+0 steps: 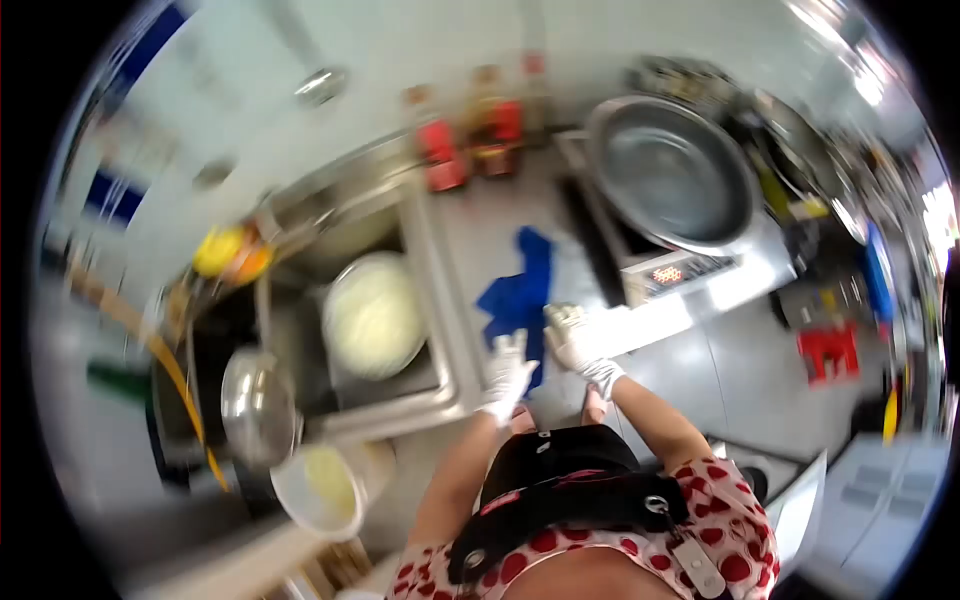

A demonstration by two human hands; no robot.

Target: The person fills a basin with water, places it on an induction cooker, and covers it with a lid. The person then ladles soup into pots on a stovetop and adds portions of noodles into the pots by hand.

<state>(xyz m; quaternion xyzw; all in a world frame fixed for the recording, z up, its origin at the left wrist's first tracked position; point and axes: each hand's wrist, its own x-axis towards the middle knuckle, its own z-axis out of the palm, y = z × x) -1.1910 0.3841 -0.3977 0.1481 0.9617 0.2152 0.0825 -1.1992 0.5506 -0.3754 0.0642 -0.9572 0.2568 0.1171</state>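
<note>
A crumpled blue cloth (522, 285) lies on the steel counter (480, 225) between the sink and the cooker, one end hanging over the front edge. My left hand (508, 372), in a white glove, is at the cloth's lower left with its fingers apart. On the cloth's right side is my right hand (572, 338), also gloved, fingers pointing forward and touching or very near the cloth. Blur hides whether either hand grips the fabric. To the left, a round bowl of pale contents (375, 318) sits in the sink.
A wide metal basin (672, 175) rests on the cooker (690, 272) at the right. Red-labelled bottles (440, 155) stand by the wall. Left are the sink's rim (455, 380), a steel bowl (258, 405) and a white bucket (320, 492). A red stool (828, 353) is on the floor.
</note>
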